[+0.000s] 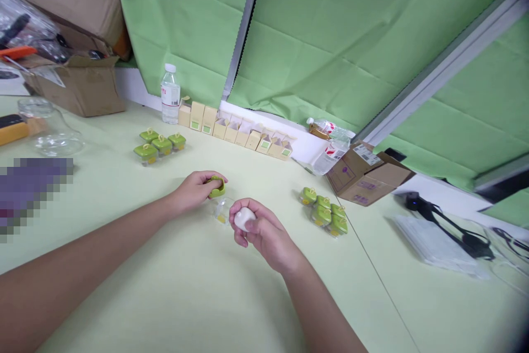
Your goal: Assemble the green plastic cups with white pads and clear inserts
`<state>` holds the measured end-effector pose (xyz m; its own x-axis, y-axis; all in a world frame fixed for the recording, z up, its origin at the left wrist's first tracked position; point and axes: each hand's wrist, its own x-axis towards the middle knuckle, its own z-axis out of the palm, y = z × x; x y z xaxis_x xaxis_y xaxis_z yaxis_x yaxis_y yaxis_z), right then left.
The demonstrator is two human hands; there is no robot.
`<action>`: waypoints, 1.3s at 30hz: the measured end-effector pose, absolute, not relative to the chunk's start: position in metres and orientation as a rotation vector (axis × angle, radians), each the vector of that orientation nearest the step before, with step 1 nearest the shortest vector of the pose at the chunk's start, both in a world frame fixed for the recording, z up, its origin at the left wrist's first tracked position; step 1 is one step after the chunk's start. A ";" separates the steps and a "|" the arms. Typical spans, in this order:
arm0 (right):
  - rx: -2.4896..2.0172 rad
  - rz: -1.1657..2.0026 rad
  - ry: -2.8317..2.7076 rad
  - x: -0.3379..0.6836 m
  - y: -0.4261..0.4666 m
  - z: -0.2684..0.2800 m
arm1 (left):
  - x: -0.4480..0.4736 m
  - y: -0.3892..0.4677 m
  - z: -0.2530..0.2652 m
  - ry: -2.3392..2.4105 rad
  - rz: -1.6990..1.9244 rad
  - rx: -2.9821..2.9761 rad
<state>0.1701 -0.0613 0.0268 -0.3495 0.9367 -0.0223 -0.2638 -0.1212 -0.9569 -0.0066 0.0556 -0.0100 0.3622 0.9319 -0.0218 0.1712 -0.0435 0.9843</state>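
Observation:
My left hand (197, 190) is closed on a small green lid (217, 188), tilted so its hollow underside shows. In my right hand (264, 232), a smooth white rounded object (244, 219) is gripped between thumb and fingers; its exact kind cannot be made out. Between the two hands a small clear container (222, 211) with a yellow label stands on the table, its lid off. Closed containers with green lids form a left group (159, 145) and a right group (324, 212).
A row of small open cartons (235, 130) lines the back edge beside an upright water bottle (170, 94). Bottles (328, 155) lie by a cardboard box (366, 174) at right. A glass vessel (53, 130) and another carton (85, 86) stand left; cables (450, 226) lie far right.

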 end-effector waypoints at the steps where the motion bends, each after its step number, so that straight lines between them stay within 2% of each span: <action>1: -0.854 1.636 -1.195 0.170 -0.061 0.027 | -0.007 0.056 -0.010 1.046 0.844 1.497; 39: -0.860 1.616 -1.179 0.174 -0.058 0.023 | -0.006 0.055 -0.010 1.093 0.837 1.482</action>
<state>0.1736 -0.0579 0.0233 -0.3254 0.9454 -0.0154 -0.2738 -0.1098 -0.9555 -0.0058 0.0549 -0.0101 0.3345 0.9410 -0.0510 0.1968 -0.0168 0.9803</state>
